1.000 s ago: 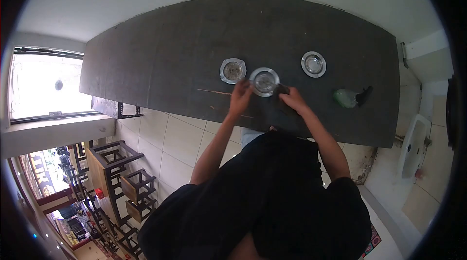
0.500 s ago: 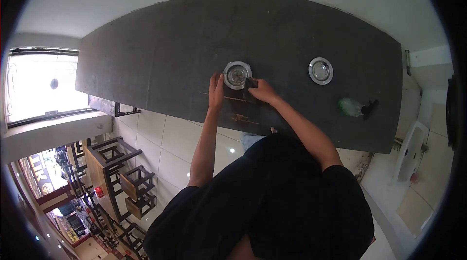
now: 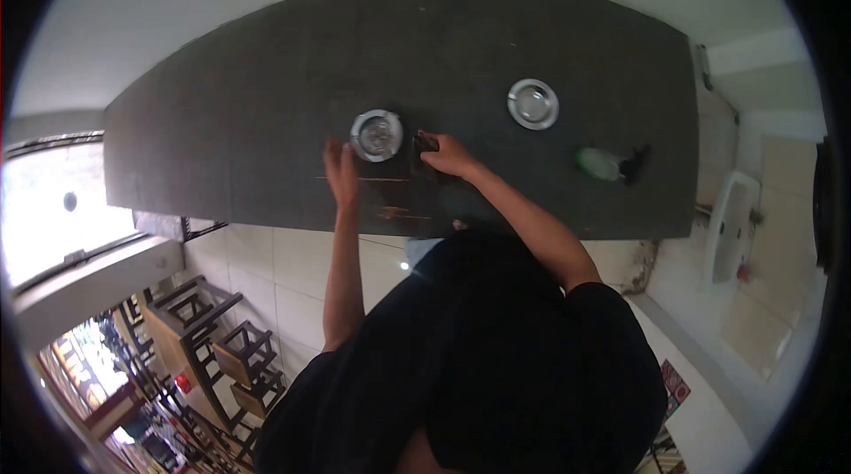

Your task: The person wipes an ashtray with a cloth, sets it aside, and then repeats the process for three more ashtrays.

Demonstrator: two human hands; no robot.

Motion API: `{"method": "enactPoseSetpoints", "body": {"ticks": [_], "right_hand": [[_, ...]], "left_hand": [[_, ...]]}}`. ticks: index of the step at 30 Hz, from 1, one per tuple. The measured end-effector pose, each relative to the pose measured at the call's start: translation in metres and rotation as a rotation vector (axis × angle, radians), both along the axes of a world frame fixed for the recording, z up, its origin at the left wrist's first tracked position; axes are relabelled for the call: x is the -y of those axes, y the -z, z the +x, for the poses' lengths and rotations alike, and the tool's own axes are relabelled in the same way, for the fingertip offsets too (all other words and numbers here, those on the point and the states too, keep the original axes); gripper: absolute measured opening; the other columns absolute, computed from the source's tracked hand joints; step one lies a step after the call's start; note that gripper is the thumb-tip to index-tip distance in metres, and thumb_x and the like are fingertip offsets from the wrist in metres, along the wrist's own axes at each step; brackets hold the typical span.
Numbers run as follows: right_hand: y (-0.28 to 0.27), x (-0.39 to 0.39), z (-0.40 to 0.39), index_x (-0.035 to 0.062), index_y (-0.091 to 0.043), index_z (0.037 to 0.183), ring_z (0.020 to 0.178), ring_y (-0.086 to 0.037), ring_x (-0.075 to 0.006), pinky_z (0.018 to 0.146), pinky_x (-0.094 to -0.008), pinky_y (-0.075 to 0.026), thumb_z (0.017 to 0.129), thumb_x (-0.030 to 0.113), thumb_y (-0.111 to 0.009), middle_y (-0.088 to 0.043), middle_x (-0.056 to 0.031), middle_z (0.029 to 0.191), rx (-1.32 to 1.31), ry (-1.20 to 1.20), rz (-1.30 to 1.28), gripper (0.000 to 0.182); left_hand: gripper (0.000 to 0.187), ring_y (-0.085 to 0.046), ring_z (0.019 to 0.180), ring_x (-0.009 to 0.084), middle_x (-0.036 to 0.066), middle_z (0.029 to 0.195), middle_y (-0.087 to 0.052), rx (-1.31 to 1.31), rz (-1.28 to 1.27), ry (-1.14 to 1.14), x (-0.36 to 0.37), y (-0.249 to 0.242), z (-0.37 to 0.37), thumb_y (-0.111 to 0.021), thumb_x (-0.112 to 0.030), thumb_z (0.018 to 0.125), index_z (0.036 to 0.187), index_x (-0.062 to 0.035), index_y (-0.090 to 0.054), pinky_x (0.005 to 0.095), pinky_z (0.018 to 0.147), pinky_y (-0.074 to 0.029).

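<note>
A round metal ashtray [image 3: 377,135] with a silver rim sits on the dark counter [image 3: 257,84], between my two hands. My left hand [image 3: 342,174] is close at its left side, fingers stretched up, slightly blurred and holding nothing. To the right of the ashtray, my right hand [image 3: 449,156] is closed on a small dark cloth [image 3: 425,150], with a gap showing between the cloth and the rim. A second metal ashtray [image 3: 533,104] lies farther right and back. Nearer the right end, a clear spray bottle [image 3: 603,165] with a green base and black head lies on its side.
A pale wall runs behind the counter. On the left are a bright window [image 3: 53,208] and several wooden stools [image 3: 244,352] on the tiled floor. A white basin [image 3: 732,226] stands beyond the right end. Worn orange scratches mark the counter's front.
My right hand has drawn the dark cloth away from the ashtray's rim, toward the right. My left hand remains at its left side. The whole view has shifted, moving the counter leftward in frame.
</note>
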State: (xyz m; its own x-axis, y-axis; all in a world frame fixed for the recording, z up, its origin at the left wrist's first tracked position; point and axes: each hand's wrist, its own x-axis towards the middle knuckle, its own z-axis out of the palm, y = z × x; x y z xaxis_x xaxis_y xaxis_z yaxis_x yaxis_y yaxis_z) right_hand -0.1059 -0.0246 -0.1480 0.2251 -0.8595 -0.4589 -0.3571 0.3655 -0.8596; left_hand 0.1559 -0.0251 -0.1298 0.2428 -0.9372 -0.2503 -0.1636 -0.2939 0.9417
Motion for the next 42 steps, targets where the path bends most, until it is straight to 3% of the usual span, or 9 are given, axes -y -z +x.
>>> {"method": "enactPoseSetpoints", "body": {"ticks": [1,3,6,14,21,24,29,35,42], "right_hand": [[0.0,-0.009,-0.018,-0.0005,-0.058,0.153,0.128,-0.07,-0.036,0.107,-0.0413,-0.053,0.087,0.026,-0.07,-0.072,-0.0237,0.138,-0.019,0.019,0.013,0.073],[-0.004,-0.025,-0.051,0.006,-0.063,0.152,0.106,-0.072,-0.0205,0.094,-0.0348,-0.056,0.087,0.017,-0.066,-0.077,-0.0107,0.12,0.093,0.201,0.045,0.066],[-0.007,-0.056,-0.105,0.0068,-0.067,0.148,0.097,-0.068,-0.0145,0.087,-0.031,-0.055,0.087,0.011,-0.063,-0.074,-0.0042,0.109,0.201,0.477,0.136,0.062],[0.016,-0.094,-0.201,0.0017,-0.071,0.134,0.095,-0.065,-0.0178,0.085,-0.0322,-0.053,0.082,0.009,-0.065,-0.069,-0.0038,0.104,0.346,1.122,0.119,0.053],[0.022,-0.069,-0.216,0.0025,-0.07,0.109,0.091,-0.061,-0.0178,0.081,-0.0357,-0.05,0.079,0.01,-0.069,-0.066,-0.0046,0.098,0.268,1.081,0.093,0.031],[0.023,-0.06,-0.213,0.0023,-0.069,0.1,0.087,-0.059,-0.0167,0.079,-0.0353,-0.049,0.08,0.01,-0.069,-0.065,-0.0029,0.093,0.263,1.039,0.087,0.021],[0.011,-0.062,-0.211,0.0011,-0.069,0.095,0.082,-0.058,-0.0155,0.077,-0.0343,-0.048,0.081,0.012,-0.07,-0.065,-0.0012,0.089,0.203,0.996,0.051,0.017],[0.027,-0.105,-0.209,-0.0003,-0.079,0.118,0.092,-0.065,-0.0153,0.086,-0.0318,-0.052,0.083,0.011,-0.067,-0.074,-0.0032,0.1,0.209,0.914,0.081,0.039],[0.014,-0.16,-0.184,-0.0008,-0.076,0.129,0.099,-0.067,-0.0157,0.089,-0.0316,-0.053,0.081,0.01,-0.065,-0.076,-0.0043,0.11,0.094,0.717,0.203,0.05]], "left_hand": [[0.064,-0.048,0.151,0.0314,0.024,0.161,-0.052,-0.013,-0.058,-0.029,-0.002,-0.005,-0.005,-0.062,-0.028,0.111,0.162,0.0047,-0.04,0.0418,0.123,-0.038],[0.06,-0.049,0.15,0.0311,0.023,0.159,-0.053,-0.035,-0.113,-0.064,-0.006,-0.008,-0.027,-0.063,-0.025,0.111,0.16,0.0041,-0.043,0.0422,0.122,-0.04],[0.046,-0.057,0.141,0.0264,0.016,0.15,-0.062,-0.022,-0.182,0.153,-0.003,0.003,-0.068,-0.065,-0.019,0.109,0.15,-0.001,-0.054,0.0408,0.114,-0.047],[0.045,-0.067,0.129,0.0259,0.017,0.138,-0.07,-0.164,0.059,0.556,0.047,0.041,-0.225,-0.063,-0.025,0.11,0.145,0.0022,-0.058,0.0372,0.107,-0.052],[0.058,-0.071,0.125,0.0339,0.022,0.135,-0.072,0.209,0.037,0.646,0.081,0.043,-0.301,-0.069,-0.035,0.102,0.147,-0.0008,-0.059,0.0418,0.106,-0.054],[0.051,-0.074,0.118,0.0358,0.023,0.127,-0.075,0.285,-0.002,0.697,0.088,0.044,-0.308,-0.073,-0.035,0.097,0.136,-0.002,-0.069,0.0438,0.102,-0.056],[0.032,-0.079,0.1,0.0268,0.016,0.109,-0.081,0.379,-0.094,0.674,0.087,0.04,-0.3,-0.079,-0.026,0.094,0.115,-0.0027,-0.08,0.0401,0.089,-0.061],[0.031,-0.076,0.075,0.0134,0.009,0.09,-0.081,0.268,0.094,0.785,0.05,0.011,-0.248,-0.082,-0.024,0.095,0.116,-0.0005,-0.08,0.0317,0.072,-0.06],[0.024,-0.079,0.075,0.0129,0.009,0.085,-0.082,0.109,0.221,0.722,-0.03,0.021,-0.185,-0.08,-0.021,0.097,0.11,-0.0007,-0.081,0.0292,0.07,-0.061]]}}
